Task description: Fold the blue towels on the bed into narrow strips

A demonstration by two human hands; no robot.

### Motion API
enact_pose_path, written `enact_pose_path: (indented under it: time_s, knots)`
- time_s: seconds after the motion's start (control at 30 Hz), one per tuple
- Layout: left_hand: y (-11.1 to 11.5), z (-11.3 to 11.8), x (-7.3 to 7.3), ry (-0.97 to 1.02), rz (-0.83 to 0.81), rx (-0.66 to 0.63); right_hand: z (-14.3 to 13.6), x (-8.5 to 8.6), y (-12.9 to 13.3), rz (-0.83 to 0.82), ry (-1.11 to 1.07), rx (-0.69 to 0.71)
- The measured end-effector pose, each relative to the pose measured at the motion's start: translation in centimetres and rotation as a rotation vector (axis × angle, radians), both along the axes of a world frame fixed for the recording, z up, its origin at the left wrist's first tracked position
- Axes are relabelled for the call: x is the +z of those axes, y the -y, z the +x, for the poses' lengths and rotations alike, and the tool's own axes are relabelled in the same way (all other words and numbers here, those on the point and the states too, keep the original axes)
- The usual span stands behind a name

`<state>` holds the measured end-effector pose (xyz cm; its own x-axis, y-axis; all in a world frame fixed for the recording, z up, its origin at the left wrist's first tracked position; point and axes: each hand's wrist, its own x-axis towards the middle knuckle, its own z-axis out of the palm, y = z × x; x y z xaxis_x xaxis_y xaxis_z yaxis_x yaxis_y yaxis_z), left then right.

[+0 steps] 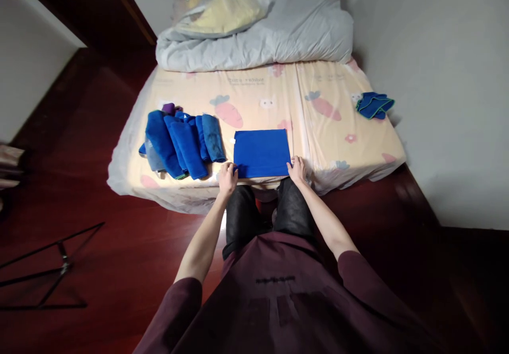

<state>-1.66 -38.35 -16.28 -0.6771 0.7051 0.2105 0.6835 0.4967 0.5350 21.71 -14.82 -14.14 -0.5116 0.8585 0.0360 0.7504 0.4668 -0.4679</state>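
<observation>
Head view — two hands [228, 178] [297, 171] touching one blue cloth [262, 152]

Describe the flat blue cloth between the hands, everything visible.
The blue cloth is plain, roughly rectangular, matte, soft-looking fabric with a small white label at its left edge. It lies flat on the carrot-print bedsheet, by the sheet's near edge. The left-hand grip and right-hand grip touch its near corners. Layers can't be counted.

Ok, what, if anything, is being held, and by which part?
The blue cloth, at its near corners: left hand on the left, right hand on the right. Pinched or merely touched, I can't tell.
</observation>
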Motion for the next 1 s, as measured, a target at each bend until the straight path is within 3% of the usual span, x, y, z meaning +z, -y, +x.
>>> enact_pose_path:
  time_s: [0.13, 0.23, 0.37, 0.53, 0.83, 1.0]
  knots:
    - [0.9, 0.0, -0.7, 0.008, -0.032, -0.326, 1.4, -0.5, 0.9, 0.132, -0.098, 0.358]
    - [1.1, -0.2, -1.8, 0.037, -0.065, -0.368, 2.1, -1.5, 1.5, 0.141, -0.028, 0.538]
    - [1.0, -0.7, -3.0, 0.077, -0.127, -0.338, 2.6, -2.6, 1.2, 0.124, 0.072, 0.481]
    - [0.9, -0.9, -3.2, 0.085, -0.173, -0.254, 2.2, -2.6, 0.3, 0.072, 0.095, 0.437]
    - [-1.7, 0.0, -0.9, 0.027, -0.326, -0.133, 0.7, -1.6, 0.3, 0.053, 0.18, 0.321]
    - [-3.2, 0.0, -0.2, 0.08, -0.277, -0.031, -0.5, -1.3, 0.5, 0.03, 0.242, 0.234]
